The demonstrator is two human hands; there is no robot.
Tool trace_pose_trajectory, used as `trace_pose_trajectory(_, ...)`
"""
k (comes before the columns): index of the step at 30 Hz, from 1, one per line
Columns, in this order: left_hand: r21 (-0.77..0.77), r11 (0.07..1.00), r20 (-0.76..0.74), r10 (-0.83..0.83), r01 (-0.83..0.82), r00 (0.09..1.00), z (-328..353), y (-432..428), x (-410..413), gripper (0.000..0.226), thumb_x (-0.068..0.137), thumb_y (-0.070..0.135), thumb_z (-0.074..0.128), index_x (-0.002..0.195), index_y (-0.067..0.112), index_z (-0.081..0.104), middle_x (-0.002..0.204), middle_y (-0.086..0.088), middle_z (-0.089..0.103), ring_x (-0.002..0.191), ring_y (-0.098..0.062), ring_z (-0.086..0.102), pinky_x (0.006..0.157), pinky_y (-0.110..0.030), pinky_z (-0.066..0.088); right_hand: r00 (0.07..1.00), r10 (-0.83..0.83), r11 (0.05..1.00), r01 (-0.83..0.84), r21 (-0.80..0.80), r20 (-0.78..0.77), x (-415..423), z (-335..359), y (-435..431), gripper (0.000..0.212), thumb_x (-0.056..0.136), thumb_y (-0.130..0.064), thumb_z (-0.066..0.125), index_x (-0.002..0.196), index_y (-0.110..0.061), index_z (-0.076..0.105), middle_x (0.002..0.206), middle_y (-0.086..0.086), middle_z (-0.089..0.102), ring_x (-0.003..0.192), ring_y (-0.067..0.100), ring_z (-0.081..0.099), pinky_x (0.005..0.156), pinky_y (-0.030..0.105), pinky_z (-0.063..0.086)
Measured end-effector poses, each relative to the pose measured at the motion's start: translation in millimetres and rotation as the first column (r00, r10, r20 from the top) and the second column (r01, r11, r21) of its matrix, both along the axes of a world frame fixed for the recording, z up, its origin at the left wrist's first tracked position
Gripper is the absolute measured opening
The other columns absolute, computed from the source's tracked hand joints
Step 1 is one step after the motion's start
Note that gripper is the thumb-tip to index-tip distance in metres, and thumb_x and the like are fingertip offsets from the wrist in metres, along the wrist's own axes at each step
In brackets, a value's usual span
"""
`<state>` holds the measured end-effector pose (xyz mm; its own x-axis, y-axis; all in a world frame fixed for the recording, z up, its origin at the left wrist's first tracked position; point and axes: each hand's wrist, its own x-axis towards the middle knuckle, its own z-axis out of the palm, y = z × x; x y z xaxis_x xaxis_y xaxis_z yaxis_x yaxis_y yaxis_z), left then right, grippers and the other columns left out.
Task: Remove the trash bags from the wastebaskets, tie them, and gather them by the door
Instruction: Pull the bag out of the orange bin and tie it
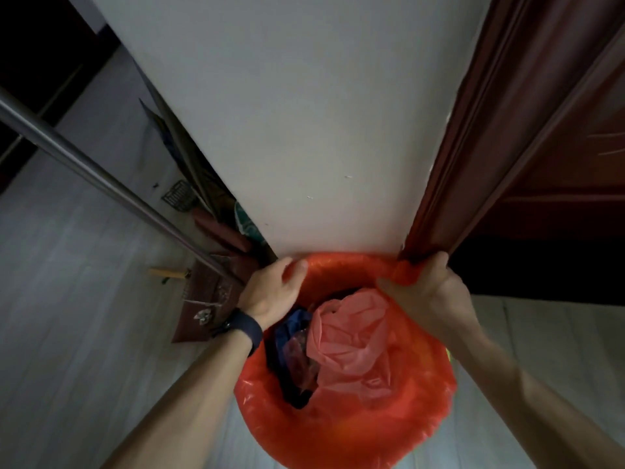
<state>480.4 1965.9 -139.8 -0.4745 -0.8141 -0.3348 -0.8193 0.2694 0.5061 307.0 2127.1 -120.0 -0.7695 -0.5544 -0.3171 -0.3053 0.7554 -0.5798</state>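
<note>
Pale floorboards [61, 299] are spreading out below us, and a white wall [304, 113] is rising straight ahead, with a dark reddish door frame [473, 147] running along its right edge. We are looking down on an orange trash bag [355, 428] that is sitting at the foot of that wall, just beside the frame, its mouth folded out wide over whatever is holding it; the basket itself is hidden from us. Inside, a crumpled pink plastic bag [351, 340] is lying on top, with something dark blue [291, 330] tucked against its left side.

Our left hand [270, 292] is curling over the far left rim of the bag, thumb pressing the orange plastic. A dark watch [245, 331] is sitting on that wrist. Our right hand [426, 289] is closing in a fist on a bunched fold of the rim at the far right, close against the frame.

To the left, a metal pole [101, 177] is slanting down toward a dark red dustpan [203, 299] that is resting on the floor near the wall's corner.
</note>
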Motion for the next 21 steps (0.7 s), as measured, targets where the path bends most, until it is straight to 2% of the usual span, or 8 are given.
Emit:
trace_pose_trajectory(3,0.044,0.998,-0.021,-0.033,0.033,0.999,-12.4,-21.3,-24.5,0.048,0.093,0.055,0.048,0.115,0.017,0.069,0.124,-0.004,0.068,0.120,-0.025,0.059,0.099,-0.032,0.045,0.992,0.122,0.989,-0.119,0.091,-0.032,-11.4,-14.4,6.5,0.064,0.076,-0.056,0.073,0.097,-0.009,0.036,0.088,0.018,0.065,0.097,0.043,0.067,0.072,0.036,0.045)
trace_pose_trajectory(7,0.339,0.940,-0.097,-0.006,0.039,0.995,-23.3,-34.7,-37.8,0.040,0.079,0.045,0.063,0.095,0.012,0.077,0.096,0.004,0.076,0.099,-0.014,0.068,0.098,-0.031,0.050,0.942,0.324,0.928,-0.334,0.167,0.088,-24.6,-31.1,18.7,0.066,0.074,-0.075,0.052,0.113,-0.023,0.062,0.106,0.008,0.072,0.104,0.029,0.068,0.085,0.036,0.052)
trace_pose_trajectory(10,0.439,0.898,-0.081,0.010,0.027,0.997,-21.9,-28.9,-42.8,0.020,0.088,0.022,0.059,0.073,0.015,0.071,0.072,0.001,0.071,0.072,-0.018,0.064,0.080,-0.031,0.050,0.901,0.257,0.949,-0.303,0.084,0.351,-26.2,-34.8,10.2,0.071,0.091,-0.072,0.035,0.128,-0.017,0.062,0.127,0.017,0.065,0.119,0.036,0.059,0.099,0.041,0.045)
trace_pose_trajectory(13,0.542,0.839,-0.005,0.055,-0.043,0.998,-12.6,-22.9,-41.7,0.025,0.089,0.024,0.054,0.067,0.018,0.062,0.070,-0.008,0.062,0.066,-0.024,0.056,0.075,-0.035,0.046,0.867,0.332,0.936,-0.352,-0.016,0.372,-23.1,-35.7,1.9,0.048,0.101,-0.049,0.043,0.140,-0.023,0.055,0.137,0.016,0.059,0.126,0.031,0.056,0.105,0.033,0.042)
trace_pose_trajectory(15,0.567,0.821,0.104,0.017,-0.073,0.994,-3.7,-19.6,-40.6,0.021,0.091,0.026,0.054,0.074,0.017,0.063,0.083,-0.011,0.062,0.067,-0.023,0.056,0.083,-0.038,0.048,0.920,0.238,0.962,-0.179,-0.207,0.312,-16.4,-38.7,1.9,0.024,0.093,-0.037,0.062,0.110,-0.025,0.074,0.114,0.002,0.074,0.110,0.019,0.067,0.098,0.030,0.049)
trace_pose_trajectory(17,0.499,0.865,0.192,-0.053,-0.051,0.980,-2.8,-21.7,-45.0,0.020,0.096,0.027,0.051,0.080,0.019,0.059,0.099,-0.008,0.057,0.070,-0.015,0.052,0.102,-0.040,0.045,0.952,0.171,0.921,-0.062,-0.386,0.255,-10.2,-37.8,2.0,0.006,0.085,-0.027,0.072,0.089,-0.032,0.073,0.097,-0.013,0.075,0.097,0.007,0.069,0.090,0.025,0.051)
trace_pose_trajectory(19,0.489,0.872,0.227,-0.121,-0.006,0.966,-0.9,-21.6,-50.6,0.017,0.095,0.024,0.053,0.081,0.017,0.061,0.105,-0.008,0.059,0.078,-0.020,0.058,0.109,-0.043,0.042,0.952,0.170,0.837,-0.004,-0.547,0.253,-2.9,-31.8,0.7,0.013,0.085,-0.018,0.073,0.084,-0.030,0.069,0.087,-0.016,0.073,0.084,0.000,0.067,0.081,0.022,0.052)
trace_pose_trajectory(21,0.495,0.864,0.170,-0.204,0.095,0.964,-7.0,-18.0,-52.9,0.017,0.087,0.019,0.058,0.095,0.010,0.070,0.111,-0.017,0.068,0.098,-0.033,0.066,0.102,-0.048,0.049,0.901,0.162,0.715,0.174,-0.677,0.402,2.2,-15.5,4.8,0.013,0.088,-0.011,0.070,0.086,-0.023,0.067,0.082,-0.007,0.073,0.068,0.005,0.064,0.067,0.023,0.050)
